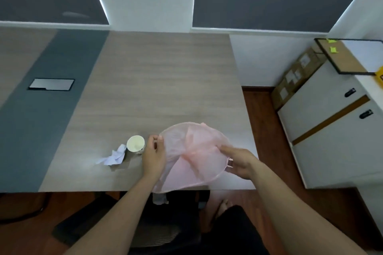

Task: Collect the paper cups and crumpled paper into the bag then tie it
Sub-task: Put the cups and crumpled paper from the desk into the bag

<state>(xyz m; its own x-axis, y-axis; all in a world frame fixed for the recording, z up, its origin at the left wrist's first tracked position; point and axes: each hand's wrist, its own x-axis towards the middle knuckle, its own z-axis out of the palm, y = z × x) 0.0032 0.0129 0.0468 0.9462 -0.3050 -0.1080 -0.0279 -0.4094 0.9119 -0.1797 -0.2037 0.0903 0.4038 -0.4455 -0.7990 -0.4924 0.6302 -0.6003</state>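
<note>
Holding the bag (186, 145) open, left hand (154, 156) and right hand (240, 161) fingers pinch its rim; cup (135, 144) nearby.

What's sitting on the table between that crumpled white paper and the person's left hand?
An upright white paper cup stands between the crumpled white paper and the left hand, which pinches the pink plastic bag. The head view shows it.

Far half of the desk (165, 72) is open. Near left, cup (135, 144) and paper (115, 156) touch; bag (192, 157) fills near centre.
</note>
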